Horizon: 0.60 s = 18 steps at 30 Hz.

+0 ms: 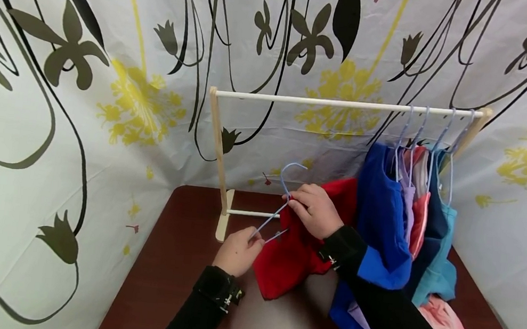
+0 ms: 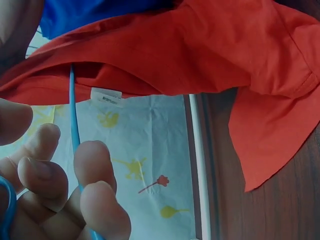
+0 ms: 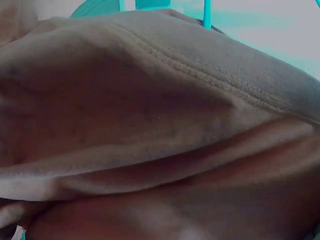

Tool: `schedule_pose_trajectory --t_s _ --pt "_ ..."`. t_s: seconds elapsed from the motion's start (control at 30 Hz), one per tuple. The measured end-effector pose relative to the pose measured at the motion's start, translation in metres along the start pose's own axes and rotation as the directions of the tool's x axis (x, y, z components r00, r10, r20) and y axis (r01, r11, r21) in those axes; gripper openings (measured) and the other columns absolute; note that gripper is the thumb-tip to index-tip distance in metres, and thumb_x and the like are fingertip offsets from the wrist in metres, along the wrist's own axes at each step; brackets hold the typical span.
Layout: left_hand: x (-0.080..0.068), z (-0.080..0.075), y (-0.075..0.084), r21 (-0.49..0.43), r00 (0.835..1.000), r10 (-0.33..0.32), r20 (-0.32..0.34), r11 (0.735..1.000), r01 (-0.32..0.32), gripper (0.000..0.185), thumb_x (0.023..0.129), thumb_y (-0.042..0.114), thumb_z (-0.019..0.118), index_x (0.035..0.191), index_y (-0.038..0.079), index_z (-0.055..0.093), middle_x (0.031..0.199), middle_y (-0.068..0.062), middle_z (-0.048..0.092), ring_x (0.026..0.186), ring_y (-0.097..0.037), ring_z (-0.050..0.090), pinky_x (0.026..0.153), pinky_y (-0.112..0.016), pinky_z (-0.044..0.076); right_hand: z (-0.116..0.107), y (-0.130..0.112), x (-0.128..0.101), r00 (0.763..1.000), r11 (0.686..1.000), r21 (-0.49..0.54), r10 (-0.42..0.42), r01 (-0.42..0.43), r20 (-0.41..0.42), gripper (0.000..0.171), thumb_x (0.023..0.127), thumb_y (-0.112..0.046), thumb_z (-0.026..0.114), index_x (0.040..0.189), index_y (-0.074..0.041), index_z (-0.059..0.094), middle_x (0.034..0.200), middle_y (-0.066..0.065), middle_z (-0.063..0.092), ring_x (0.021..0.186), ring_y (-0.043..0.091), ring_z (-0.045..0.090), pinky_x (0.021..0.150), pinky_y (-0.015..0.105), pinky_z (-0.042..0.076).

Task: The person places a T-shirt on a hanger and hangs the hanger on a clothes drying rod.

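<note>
A light blue clothes hanger (image 1: 269, 220) is held over the table, its hook pointing up. My left hand (image 1: 238, 250) grips it near its left end; in the left wrist view the fingers (image 2: 102, 200) curl round the blue bar. My right hand (image 1: 315, 210) pinches a red shirt (image 1: 276, 273) by its neckline, close below the hook. The hanger's other part runs into the shirt's opening, where cloth hides it. A white label (image 2: 106, 96) shows at the collar. Folds of cloth (image 3: 150, 120) fill most of the right wrist view.
Behind the hands stands a wooden clothes rack (image 1: 309, 100). On its right end hang several garments on hangers, a blue one (image 1: 380, 198) foremost and a teal one (image 1: 439, 258) outermost. The dark red table (image 1: 178, 241) meets a flower-patterned curtain (image 1: 152, 120).
</note>
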<state>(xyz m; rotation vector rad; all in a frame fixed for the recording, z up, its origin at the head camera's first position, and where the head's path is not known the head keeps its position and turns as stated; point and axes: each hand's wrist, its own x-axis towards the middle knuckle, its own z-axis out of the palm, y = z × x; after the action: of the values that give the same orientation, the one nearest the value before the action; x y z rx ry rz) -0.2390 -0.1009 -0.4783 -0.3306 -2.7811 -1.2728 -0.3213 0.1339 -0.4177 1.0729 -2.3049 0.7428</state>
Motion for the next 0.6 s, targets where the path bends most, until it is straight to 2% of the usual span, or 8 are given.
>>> schedule_pose_trajectory --t_s 0.17,0.3,0.4,0.5,0.6 --pt "0.001 0.001 -0.001 -0.029 1.000 -0.012 0.022 1.000 0.012 0.009 0.101 0.030 0.060 0.096 0.024 0.063 0.070 0.006 0.055 0.060 -0.012 0.050 0.057 -0.031 0.044 -0.001 -0.012 0.002 1.000 0.999 -0.048 0.021 -0.020 0.019 0.011 0.101 -0.020 0.063 0.099 -0.017 0.073 0.090 -0.003 0.059 0.085 0.019 0.052 0.088 0.044 0.038" --pt "0.001 0.000 -0.001 -0.097 0.998 -0.004 0.061 0.995 0.010 0.009 0.101 0.032 0.061 0.101 0.023 0.062 0.075 0.004 0.058 0.064 -0.013 0.053 0.061 -0.033 0.045 -0.003 -0.021 0.001 0.998 0.992 -0.115 0.048 -0.042 0.050 0.011 0.102 -0.020 0.060 0.092 -0.019 0.063 0.088 -0.004 0.056 0.085 0.020 0.051 0.091 0.048 0.037" --pt "-0.001 -0.005 -0.002 -0.169 0.994 0.013 0.110 0.986 0.006 0.015 0.102 0.033 0.060 0.109 0.020 0.061 0.085 0.002 0.061 0.073 -0.017 0.058 0.066 -0.035 0.047 -0.005 -0.023 0.000 0.997 0.992 -0.121 0.051 -0.044 0.060 0.012 0.103 -0.018 0.057 0.091 -0.018 0.060 0.088 -0.004 0.056 0.084 0.019 0.050 0.090 0.048 0.037" --pt "-0.001 -0.013 -0.008 -0.265 0.984 0.025 0.175 0.964 0.022 0.025 0.105 0.036 0.056 0.119 0.016 0.059 0.092 -0.002 0.064 0.084 -0.024 0.064 0.072 -0.038 0.051 -0.006 -0.022 -0.001 0.997 0.993 -0.110 0.043 -0.035 0.063 0.013 0.104 -0.018 0.055 0.091 -0.017 0.060 0.087 -0.004 0.055 0.083 0.018 0.049 0.089 0.047 0.037" --pt "-0.001 -0.022 -0.017 -0.398 0.972 0.034 0.232 0.915 0.063 0.035 0.107 0.038 0.050 0.128 0.010 0.055 0.102 -0.011 0.064 0.094 -0.032 0.067 0.079 -0.043 0.053 -0.008 -0.020 -0.003 0.998 0.996 -0.084 0.034 -0.029 0.049 0.013 0.104 -0.018 0.054 0.092 -0.016 0.060 0.085 -0.004 0.053 0.081 0.018 0.048 0.087 0.046 0.037"
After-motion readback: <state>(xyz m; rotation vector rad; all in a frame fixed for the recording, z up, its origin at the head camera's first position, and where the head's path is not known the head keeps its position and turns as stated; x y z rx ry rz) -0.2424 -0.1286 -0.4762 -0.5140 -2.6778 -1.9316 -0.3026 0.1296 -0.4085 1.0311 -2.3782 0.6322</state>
